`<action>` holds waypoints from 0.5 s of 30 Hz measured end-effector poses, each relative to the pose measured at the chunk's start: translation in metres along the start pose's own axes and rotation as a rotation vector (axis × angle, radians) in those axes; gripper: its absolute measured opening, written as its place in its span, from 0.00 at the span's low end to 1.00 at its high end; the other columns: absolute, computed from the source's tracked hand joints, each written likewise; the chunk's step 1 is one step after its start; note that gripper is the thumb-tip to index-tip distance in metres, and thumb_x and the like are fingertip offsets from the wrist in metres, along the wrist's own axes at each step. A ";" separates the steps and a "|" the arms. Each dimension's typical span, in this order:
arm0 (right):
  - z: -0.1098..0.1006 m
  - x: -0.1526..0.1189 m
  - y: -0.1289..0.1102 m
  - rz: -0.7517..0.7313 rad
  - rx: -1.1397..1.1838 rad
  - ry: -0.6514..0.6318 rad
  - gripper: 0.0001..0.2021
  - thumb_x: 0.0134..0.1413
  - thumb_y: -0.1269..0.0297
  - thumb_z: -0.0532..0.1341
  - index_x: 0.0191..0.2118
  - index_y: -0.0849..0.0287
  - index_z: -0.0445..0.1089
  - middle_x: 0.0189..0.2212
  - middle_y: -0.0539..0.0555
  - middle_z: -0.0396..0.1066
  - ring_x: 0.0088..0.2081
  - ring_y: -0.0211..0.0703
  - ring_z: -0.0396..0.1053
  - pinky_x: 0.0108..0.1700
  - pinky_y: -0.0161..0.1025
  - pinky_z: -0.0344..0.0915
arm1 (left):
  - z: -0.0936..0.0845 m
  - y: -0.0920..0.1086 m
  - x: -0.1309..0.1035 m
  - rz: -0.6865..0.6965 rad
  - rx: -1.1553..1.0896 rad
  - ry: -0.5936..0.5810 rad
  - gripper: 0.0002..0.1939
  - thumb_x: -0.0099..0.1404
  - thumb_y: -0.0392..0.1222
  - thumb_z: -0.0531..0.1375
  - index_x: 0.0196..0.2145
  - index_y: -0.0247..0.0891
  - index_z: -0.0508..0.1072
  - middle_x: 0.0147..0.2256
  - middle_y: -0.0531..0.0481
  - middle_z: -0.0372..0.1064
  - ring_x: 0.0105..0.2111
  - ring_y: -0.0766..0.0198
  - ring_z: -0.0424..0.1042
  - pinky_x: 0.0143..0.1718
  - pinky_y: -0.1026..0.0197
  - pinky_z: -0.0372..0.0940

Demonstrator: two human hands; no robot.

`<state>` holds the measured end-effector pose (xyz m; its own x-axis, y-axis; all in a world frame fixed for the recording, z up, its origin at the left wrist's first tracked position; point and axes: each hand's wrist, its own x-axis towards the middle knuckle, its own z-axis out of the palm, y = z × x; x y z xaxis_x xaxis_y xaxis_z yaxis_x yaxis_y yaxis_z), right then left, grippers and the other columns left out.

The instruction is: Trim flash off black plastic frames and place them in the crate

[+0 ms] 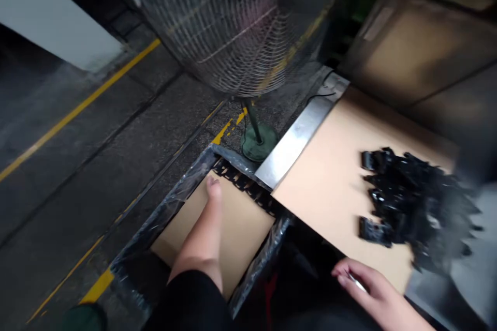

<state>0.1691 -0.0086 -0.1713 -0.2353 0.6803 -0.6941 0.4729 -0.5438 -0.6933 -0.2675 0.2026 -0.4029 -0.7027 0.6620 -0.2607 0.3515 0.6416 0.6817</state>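
My left hand (214, 186) reaches down onto a cardboard sheet (244, 217) that lies inside a crate (171, 201) lined with clear plastic. Its fingertips are small and blurred, so their pose is hard to read. Along the far end of the sheet runs a row of black parts (248, 186). At the lower right, my right hand (363, 282) is closed around a small shiny metal tool (356, 282), near the edge of a cardboard-covered table (318, 181). A pile of black plastic parts (411, 196) lies on that table.
A large caged fan (233, 26) stands beyond the crate on a green round base (260, 142). A metal strip (298, 134) edges the table's left side. Yellow lines (77, 108) mark the dark floor. Brown panels (427, 51) rise behind the table.
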 end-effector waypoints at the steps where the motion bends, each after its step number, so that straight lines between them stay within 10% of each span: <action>1: -0.002 -0.003 0.001 -0.020 0.004 0.020 0.21 0.69 0.43 0.56 0.41 0.53 0.78 0.33 0.53 0.78 0.37 0.47 0.75 0.42 0.39 0.72 | 0.000 0.009 -0.016 0.013 -0.017 -0.020 0.22 0.74 0.50 0.63 0.60 0.37 0.72 0.58 0.41 0.71 0.54 0.53 0.75 0.55 0.44 0.75; 10: -0.049 -0.048 -0.005 -0.186 0.104 0.084 0.18 0.68 0.45 0.59 0.42 0.55 0.75 0.35 0.53 0.77 0.38 0.47 0.75 0.45 0.43 0.71 | 0.033 0.091 -0.276 0.440 0.028 -0.443 0.10 0.66 0.39 0.64 0.45 0.47 0.79 0.56 0.46 0.74 0.61 0.50 0.70 0.72 0.44 0.56; 15: -0.072 -0.087 0.018 -0.264 0.134 0.166 0.16 0.67 0.48 0.61 0.41 0.55 0.76 0.34 0.53 0.78 0.38 0.48 0.75 0.44 0.44 0.71 | 0.040 0.100 -0.337 0.424 0.190 -0.404 0.19 0.67 0.42 0.61 0.56 0.46 0.73 0.74 0.39 0.52 0.76 0.30 0.40 0.72 0.22 0.39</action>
<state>0.2596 -0.0419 -0.1097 -0.1881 0.8709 -0.4540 0.2956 -0.3906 -0.8718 0.0293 0.0596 -0.2743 -0.2005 0.9452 -0.2577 0.6789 0.3237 0.6590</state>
